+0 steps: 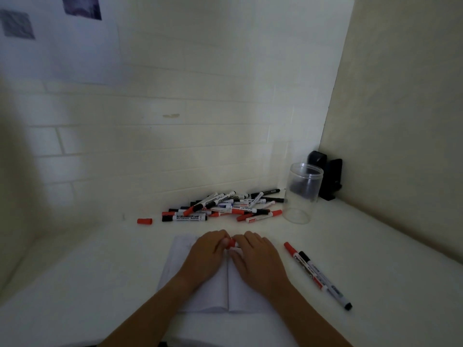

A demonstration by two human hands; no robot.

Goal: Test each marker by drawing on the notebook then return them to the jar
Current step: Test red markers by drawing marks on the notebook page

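Both hands [233,256] apparently grip a red-capped marker [231,242] above the open notebook [213,294].

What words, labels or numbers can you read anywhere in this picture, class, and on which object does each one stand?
"WHITEBOARD MARKER": on the black-capped marker at the front left of the pile.
"...OARD": a partly hidden print on a marker in the pile.
Prints on the two markers right of the notebook: too blurred to read.
Other pile labels: too small to read.
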